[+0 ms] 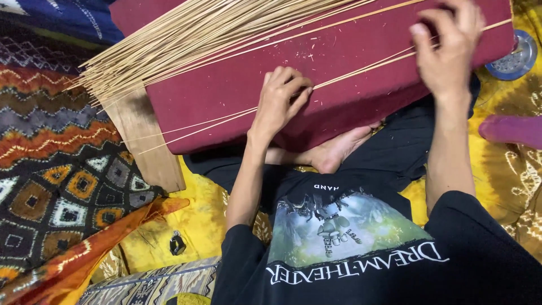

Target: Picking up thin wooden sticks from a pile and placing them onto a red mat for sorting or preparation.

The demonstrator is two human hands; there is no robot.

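**Thin sticks under two hands on a dark red board**

Where the left hand (279, 99) presses down, its fingers curl shut over a pair of thin pale sticks (361, 70) that run slantwise across a dark red cloth-covered board (237, 85). That grip is nearly closed, the fingertips pinning the sticks flat against the cloth. Further along the same sticks, up and to the right, the right hand (449, 48) has its thumb and fingers drawn loosely together over them near the board's far edge; this grip is part open, and I cannot tell whether it truly pinches the sticks or only rests on them. The long ends of the pair reach down-left past the board's lower edge.

Across the top left of the board lies a big bundle of sticks (186, 42), fanned out, with its tips overhanging the left edge. Under that corner a plain wooden plank (149, 144) juts downward. The board rests across the person's lap, and a bare foot (333, 152) shows just below its near edge, above a black printed shirt (350, 248).

Patterned cloths (62, 169) cover the floor at the left, a yellow cloth (192, 220) lies beneath with a small dark object (177, 244) on it, and a round metal dish (514, 56) sits at the far right.
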